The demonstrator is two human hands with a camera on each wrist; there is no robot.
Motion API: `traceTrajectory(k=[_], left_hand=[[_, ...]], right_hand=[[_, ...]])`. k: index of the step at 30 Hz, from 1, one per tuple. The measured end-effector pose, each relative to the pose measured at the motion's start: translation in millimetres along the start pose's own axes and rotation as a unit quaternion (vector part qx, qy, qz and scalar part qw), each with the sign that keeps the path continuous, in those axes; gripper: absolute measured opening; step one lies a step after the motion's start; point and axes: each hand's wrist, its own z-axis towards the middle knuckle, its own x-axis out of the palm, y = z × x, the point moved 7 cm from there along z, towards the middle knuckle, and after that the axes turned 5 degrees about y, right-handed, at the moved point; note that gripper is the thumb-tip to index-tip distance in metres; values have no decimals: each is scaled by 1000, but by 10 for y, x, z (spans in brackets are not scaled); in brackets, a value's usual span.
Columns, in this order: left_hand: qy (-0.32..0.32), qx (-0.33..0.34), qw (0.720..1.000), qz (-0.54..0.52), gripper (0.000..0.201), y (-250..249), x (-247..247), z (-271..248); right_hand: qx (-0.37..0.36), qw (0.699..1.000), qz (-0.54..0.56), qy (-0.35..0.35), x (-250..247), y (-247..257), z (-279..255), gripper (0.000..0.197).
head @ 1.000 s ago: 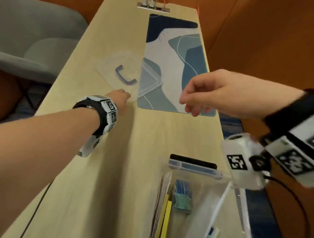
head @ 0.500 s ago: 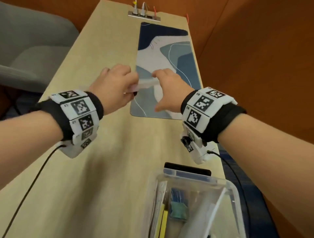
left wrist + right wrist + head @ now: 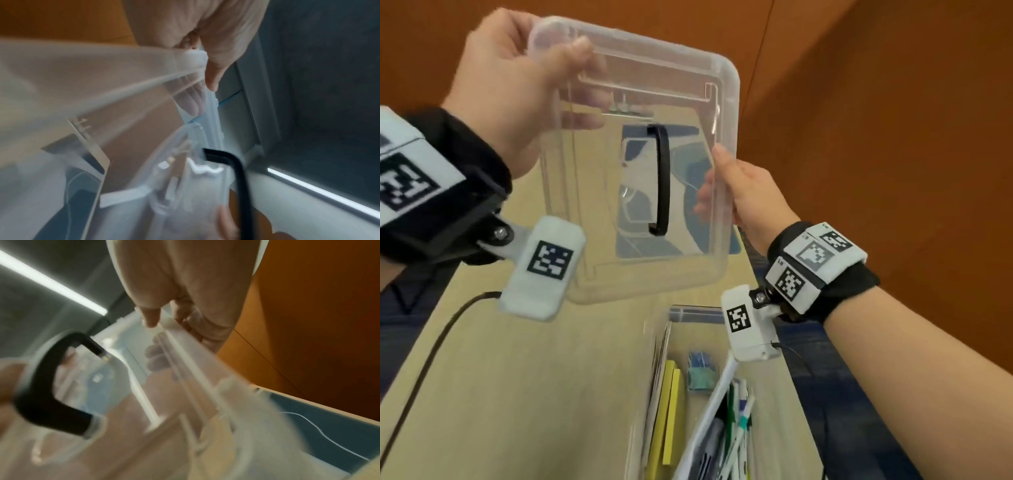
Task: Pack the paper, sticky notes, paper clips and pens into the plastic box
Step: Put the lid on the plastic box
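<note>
Packing looks close to finished, judging by what sits inside the clear plastic box (image 3: 726, 404) at the near right edge of the wooden desk (image 3: 517, 394). Sheets of paper (image 3: 660, 370) stand on edge along its left wall, with yellow sticky notes (image 3: 671, 404) just beside them. A small blue and teal packet, probably the paper clips (image 3: 702, 371), lies toward the far end, though it is too small to be sure. Several pens (image 3: 738, 414) lie slanted on the right side. The box is still open. Its clear lid (image 3: 640, 164), with a black handle (image 3: 662, 180) in the middle, is held up in the air above the desk, tilted toward the camera, beyond the box and apart from it. The left hand (image 3: 513, 89) grips the lid's upper left corner, thumb on the near face and fingers curled behind it; the left wrist view shows those fingers pressed against the plastic. The right hand (image 3: 746, 198) pinches the lid's right edge about midway down, thumb in front and fingers behind. A patterned blue desk mat (image 3: 681, 209) shows through the lid, lying farther along the desk. What seems left is only the closing: bringing the lid down level over the box, lining up its corners, and pressing it until it seats. No loose stationery is visible on the desk outside the box, though the lid and arms hide part of the surface.
</note>
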Motion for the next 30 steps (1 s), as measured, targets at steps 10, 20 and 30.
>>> traceTrajectory(k=[10,20,30], left_hand=[[139,-331,930,76,39,761,536,-858],[298,-393,812,311,68,1476,964,-1664],[372,-334,768,400,83,1496,1017,-1698]], right_hand=[[163,980,-110,-6,-246,-161,-771,25],[403,870,-273,82,-232,-1406,-1739,28],[431,890,-142,39,-265,-1574,-1739,38]])
